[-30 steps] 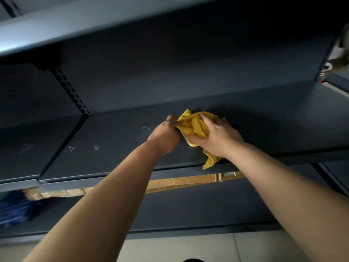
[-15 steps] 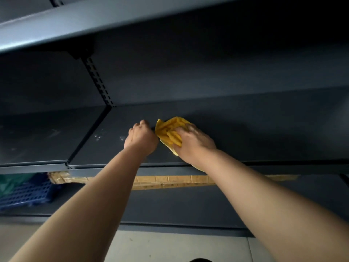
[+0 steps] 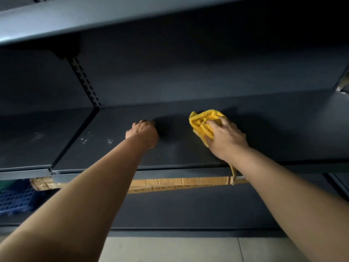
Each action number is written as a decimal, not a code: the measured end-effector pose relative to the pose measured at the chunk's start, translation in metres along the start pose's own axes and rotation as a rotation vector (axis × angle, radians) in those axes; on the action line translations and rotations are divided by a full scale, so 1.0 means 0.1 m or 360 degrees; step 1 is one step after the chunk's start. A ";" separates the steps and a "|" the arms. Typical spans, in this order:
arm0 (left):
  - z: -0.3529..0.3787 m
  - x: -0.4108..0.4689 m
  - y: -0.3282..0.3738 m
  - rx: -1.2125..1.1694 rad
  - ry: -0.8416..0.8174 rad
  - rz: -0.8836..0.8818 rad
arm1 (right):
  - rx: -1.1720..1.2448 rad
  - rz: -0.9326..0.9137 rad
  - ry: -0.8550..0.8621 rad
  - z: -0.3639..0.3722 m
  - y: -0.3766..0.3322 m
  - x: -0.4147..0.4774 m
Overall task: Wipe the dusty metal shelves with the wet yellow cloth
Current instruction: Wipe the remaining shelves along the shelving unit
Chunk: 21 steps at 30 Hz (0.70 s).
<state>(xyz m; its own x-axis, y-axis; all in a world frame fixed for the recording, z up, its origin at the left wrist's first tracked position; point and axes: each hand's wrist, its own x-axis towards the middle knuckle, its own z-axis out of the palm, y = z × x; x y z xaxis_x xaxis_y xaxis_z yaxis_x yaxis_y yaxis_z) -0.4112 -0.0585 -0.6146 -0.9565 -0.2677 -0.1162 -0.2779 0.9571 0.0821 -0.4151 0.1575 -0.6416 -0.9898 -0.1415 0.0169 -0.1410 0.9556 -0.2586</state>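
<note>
A dark grey metal shelf (image 3: 273, 129) runs across the middle of the head view. My right hand (image 3: 226, 139) presses a crumpled yellow cloth (image 3: 203, 121) flat onto it, right of centre, and one corner of the cloth hangs over the shelf's front edge. My left hand (image 3: 142, 133) rests as a closed fist on the shelf, a short way left of the cloth and apart from it, holding nothing. White dust specks (image 3: 109, 141) lie on the shelf left of that fist.
Another grey shelf (image 3: 94, 17) hangs overhead. A slotted upright (image 3: 85, 82) divides this bay from the left bay (image 3: 37, 138). Below are a taped cardboard strip (image 3: 179, 183), a blue plastic crate (image 3: 15, 199) at lower left, and tiled floor (image 3: 170, 248).
My hands have come apart: the left let go of the cloth and stays fisted on the shelf, while the right slid the cloth to the right.
</note>
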 end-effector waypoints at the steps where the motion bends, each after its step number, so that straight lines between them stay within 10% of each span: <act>1: -0.01 0.04 -0.02 -0.0001 0.0012 -0.0003 | 0.0010 -0.0035 0.0012 0.03 -0.05 0.04; 12: 0.03 0.23 -0.25 0.0057 0.0050 0.0055 | 0.0030 0.0340 -0.0040 0.12 -0.25 0.99; 21: -0.10 0.20 -0.20 -0.0188 -0.0023 0.0003 | 0.0219 -0.0333 -0.0116 0.08 -0.67 0.43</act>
<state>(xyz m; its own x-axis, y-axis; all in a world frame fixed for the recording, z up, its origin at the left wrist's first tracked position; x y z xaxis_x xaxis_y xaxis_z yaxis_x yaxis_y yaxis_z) -0.4256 -0.0846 -0.6083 -0.9559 -0.2633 -0.1304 -0.2854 0.9376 0.1987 -0.4483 0.0858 -0.6311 -0.9345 -0.3555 0.0156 -0.3336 0.8600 -0.3861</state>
